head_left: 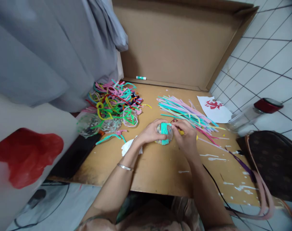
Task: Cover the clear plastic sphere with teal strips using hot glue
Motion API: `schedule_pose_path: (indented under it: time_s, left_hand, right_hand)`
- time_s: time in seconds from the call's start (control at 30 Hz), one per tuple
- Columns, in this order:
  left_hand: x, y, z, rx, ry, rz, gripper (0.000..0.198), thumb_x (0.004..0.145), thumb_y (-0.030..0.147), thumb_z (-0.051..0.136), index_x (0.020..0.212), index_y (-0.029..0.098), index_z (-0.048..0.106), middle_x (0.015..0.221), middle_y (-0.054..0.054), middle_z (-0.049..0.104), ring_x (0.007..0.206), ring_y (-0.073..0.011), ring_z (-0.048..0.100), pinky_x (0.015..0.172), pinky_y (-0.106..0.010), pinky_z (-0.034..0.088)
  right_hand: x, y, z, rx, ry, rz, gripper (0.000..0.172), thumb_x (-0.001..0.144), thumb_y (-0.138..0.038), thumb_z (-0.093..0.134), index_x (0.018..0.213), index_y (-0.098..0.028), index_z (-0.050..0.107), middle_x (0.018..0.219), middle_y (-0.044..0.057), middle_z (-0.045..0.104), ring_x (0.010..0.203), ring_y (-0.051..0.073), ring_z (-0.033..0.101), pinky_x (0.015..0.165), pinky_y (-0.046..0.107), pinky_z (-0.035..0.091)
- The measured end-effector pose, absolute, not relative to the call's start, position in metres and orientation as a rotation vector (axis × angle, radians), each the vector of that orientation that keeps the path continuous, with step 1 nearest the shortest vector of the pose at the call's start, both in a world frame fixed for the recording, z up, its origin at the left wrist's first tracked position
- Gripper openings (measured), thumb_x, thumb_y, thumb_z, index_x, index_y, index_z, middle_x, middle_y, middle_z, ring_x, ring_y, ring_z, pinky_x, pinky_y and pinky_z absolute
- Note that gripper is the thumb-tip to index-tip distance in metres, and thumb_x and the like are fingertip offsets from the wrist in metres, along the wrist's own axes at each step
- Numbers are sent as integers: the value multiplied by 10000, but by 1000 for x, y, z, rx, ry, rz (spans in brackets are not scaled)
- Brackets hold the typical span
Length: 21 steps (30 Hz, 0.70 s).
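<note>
My left hand is wrapped around a small clear ball that has a teal pipe cleaner band across it. My right hand is closed beside the ball, its fingertips pinching at the teal band, with something yellow showing under the fingers. Both hands rest over the wooden table. A silver bangle sits on my left wrist. A fan of straight pastel pipe cleaners lies just beyond my right hand.
A tangled heap of coloured pipe cleaners and clear balls lies at left. A glue stick lies by the cardboard box. White paper with a red figure, a red-lidded jar and a brown bag are at right.
</note>
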<state>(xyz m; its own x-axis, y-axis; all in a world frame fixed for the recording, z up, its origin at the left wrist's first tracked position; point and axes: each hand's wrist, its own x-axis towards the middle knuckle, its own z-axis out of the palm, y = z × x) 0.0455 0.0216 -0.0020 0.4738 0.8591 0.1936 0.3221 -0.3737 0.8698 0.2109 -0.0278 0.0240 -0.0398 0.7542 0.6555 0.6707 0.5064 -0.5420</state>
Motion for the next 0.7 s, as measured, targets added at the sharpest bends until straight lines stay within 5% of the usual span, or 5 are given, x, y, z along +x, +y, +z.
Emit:
schedule_pose_path:
  time_s: [0.13,0.33,0.5,0.7]
  left_hand:
    - [45,21,0,1906,984,833,623,600,215,691,1208,174,566,1198,-52,602,1075,-219,576,993,-337,437]
    - [45,22,0,1904,972,832,637,581,194,697,1202,149,564,1197,-76,597,1091,-233,568,1010,-361,428]
    - [45,22,-1,1918,942,856,607,594,198,689,1189,159,574,1193,-69,600,1095,-224,568,1007,-354,426]
    - [45,21,0,1893,932,858,624,586,217,707,1189,134,569,1196,-82,592,1075,-222,572,988,-341,437]
  right_hand:
    - [211,-28,23,-1201,-1768,111,275,816,-288,578,1069,-186,618,917,52,640,814,167,592,733,307,500]
    - [208,-29,23,-1195,-1812,25,233,902,-245,442,841,-189,659,815,53,662,817,171,609,793,320,481]
    - [208,-29,19,-1192,-1845,15,196,865,-311,543,1007,-210,631,929,57,659,863,193,604,789,347,495]
    - [206,-29,22,-1090,-1820,-82,162,890,-190,490,853,-212,646,791,39,647,782,175,598,722,319,481]
